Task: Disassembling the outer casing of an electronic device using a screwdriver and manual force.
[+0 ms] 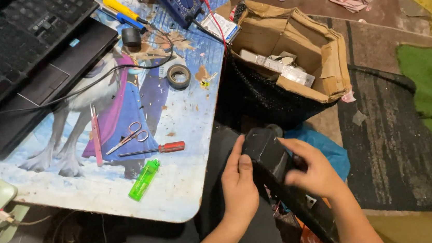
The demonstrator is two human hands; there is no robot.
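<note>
From my head camera, I hold a long black box [271,158] over my lap, beside the table [190,181]. My left hand [240,184] wraps its side. My right hand [311,173] grips its top, maybe feeling for a latch. Next I need a steady, gentle pull.

A laptop [23,60] is set at the far left of the table [190,186], with a meter [182,2] at the far right edge and tape [178,76] between them. Scissors [130,136], a screwdriver [156,149] and a lighter [144,180] are laid nearer. Right of the table, a box [298,46] is placed far, and a device [268,156] is held near, between the left hand [240,184] and right hand [314,173].
</note>
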